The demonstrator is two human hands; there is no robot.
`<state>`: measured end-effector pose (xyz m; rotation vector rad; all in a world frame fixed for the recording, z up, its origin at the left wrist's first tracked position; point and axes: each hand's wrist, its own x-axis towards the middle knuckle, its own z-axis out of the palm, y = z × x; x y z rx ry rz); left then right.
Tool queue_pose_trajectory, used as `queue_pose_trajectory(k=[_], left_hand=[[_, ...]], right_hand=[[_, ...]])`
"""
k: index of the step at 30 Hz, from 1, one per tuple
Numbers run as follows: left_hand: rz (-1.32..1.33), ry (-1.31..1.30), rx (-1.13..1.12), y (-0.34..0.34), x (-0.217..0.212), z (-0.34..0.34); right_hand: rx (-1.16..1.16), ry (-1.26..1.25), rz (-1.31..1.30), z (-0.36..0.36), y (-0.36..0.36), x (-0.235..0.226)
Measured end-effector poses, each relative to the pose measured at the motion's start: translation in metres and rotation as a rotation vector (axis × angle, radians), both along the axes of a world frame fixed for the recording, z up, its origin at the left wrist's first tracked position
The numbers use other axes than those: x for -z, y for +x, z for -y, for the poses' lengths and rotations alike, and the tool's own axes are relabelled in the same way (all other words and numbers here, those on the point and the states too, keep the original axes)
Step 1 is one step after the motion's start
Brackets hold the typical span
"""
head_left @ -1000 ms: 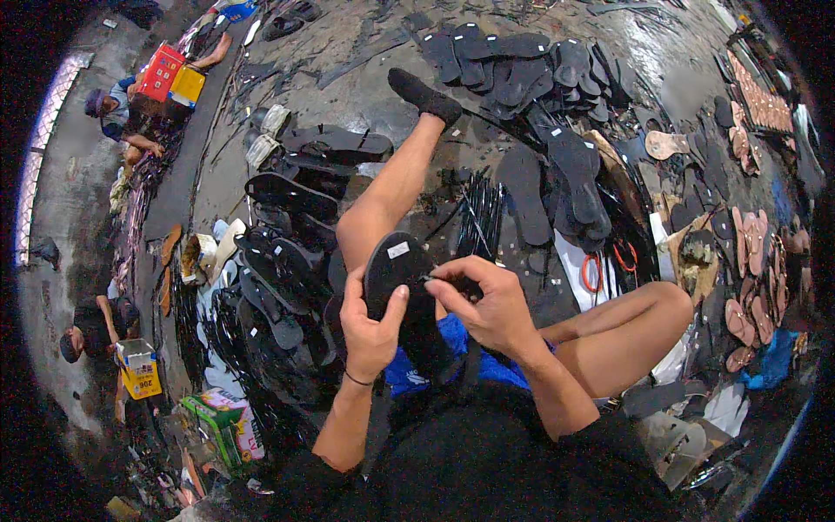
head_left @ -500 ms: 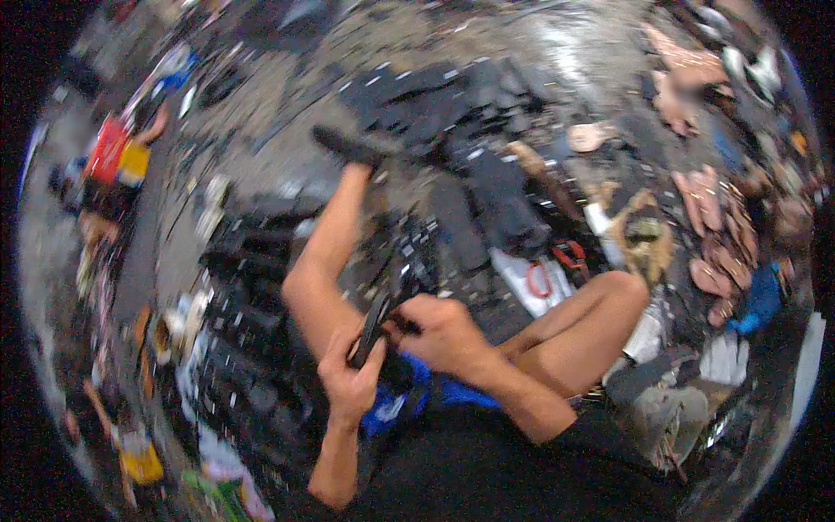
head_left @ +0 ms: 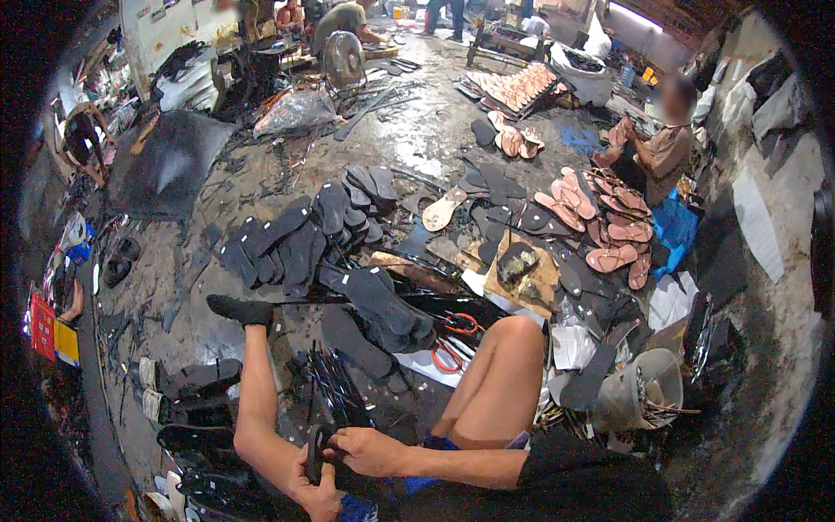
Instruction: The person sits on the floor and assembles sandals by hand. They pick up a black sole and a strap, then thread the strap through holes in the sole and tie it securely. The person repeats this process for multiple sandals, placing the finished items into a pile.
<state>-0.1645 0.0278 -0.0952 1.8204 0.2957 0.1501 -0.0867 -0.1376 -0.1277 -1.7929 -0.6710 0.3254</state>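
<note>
Low in the picture, my left hand (head_left: 320,494) is closed round a black sandal sole (head_left: 314,454), held edge-on and tilted upright over my lap. My right hand (head_left: 376,452) is beside it, its fingers pinched together against the sole's right side. What those fingertips grip is too small and dark to make out. Just beyond my hands lies a bundle of thin black straps (head_left: 335,387). Further out is a stack of black soles (head_left: 378,304), some with small white tags. Red-handled scissors (head_left: 447,356) lie on a white sheet to the right.
My bare legs frame the work space. More black soles (head_left: 270,248) lie ahead, and dark footwear is lined up at left. Pink sandals (head_left: 631,230) are heaped at right near a seated person (head_left: 670,148). A grey bucket (head_left: 644,391) holds scraps. A fan (head_left: 344,61) stands further back.
The view has swung upward and steadied, so my hands sit lower and more of the workshop shows. The sole stays in my left hand, with my right hand against it.
</note>
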Motion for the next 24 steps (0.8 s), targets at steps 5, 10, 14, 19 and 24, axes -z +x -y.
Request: queue_pose_trajectory(k=[5, 10, 14, 19, 24], left_hand=[[-0.020, -0.263, 0.091, 0.014, -0.010, 0.009], [0.050, -0.101, 0.149, 0.021, -0.040, 0.025], [0.008, -0.089, 0.017, 0.026, -0.026, 0.037], [-0.079, 0.361, 0.075, -0.014, 0.055, 0.040], [-0.254, 0.409, 0.061, -0.016, 0.047, 0.062]], right_hand=[[-0.095, -0.171, -0.113, 0.017, 0.014, -0.015], [-0.225, -0.283, -0.065, 0.033, 0.027, -0.032], [-0.050, -0.386, 0.005, 0.030, 0.032, -0.031], [0.169, -0.532, 0.488, 0.039, 0.038, 0.006], [0.095, -0.701, 0.582, 0.041, 0.047, 0.018]])
